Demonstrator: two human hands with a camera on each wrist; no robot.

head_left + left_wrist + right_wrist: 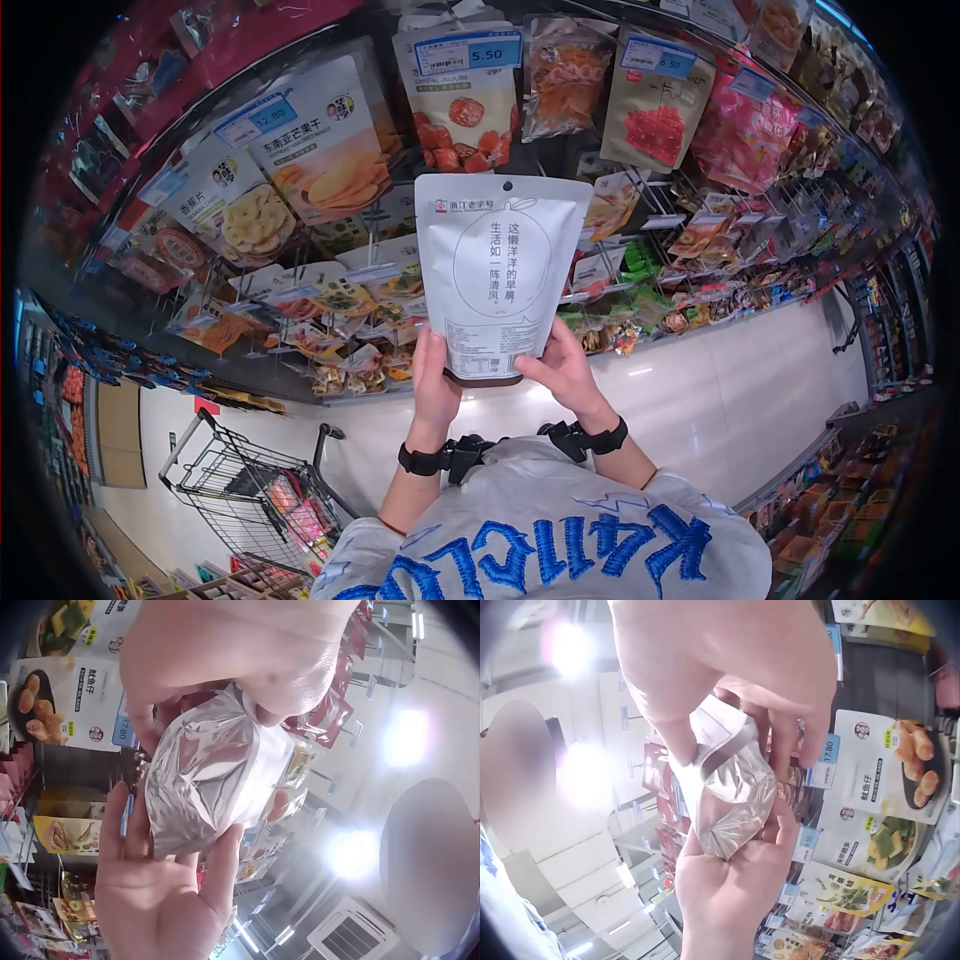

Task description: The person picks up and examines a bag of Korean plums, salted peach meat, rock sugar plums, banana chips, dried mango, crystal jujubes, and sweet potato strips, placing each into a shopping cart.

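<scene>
Upright in front of me stands a white snack pouch (505,270) with Chinese print, a hanging hole at its top and a barcode near the bottom. My left hand (436,380) grips its lower left side, and my right hand (562,372) holds the lower right corner with the thumb on the printed face. Both wrist views look at the pouch's shiny silver bottom (202,780), creased between the two hands. Fingers of each hand reach behind the pouch.
A rack of hanging snack bags (330,150) with blue price tags rises right ahead, running on to both sides. A wire shopping cart (245,490) with packages in it stands at the lower left. Another shelf of goods (830,500) is at the lower right.
</scene>
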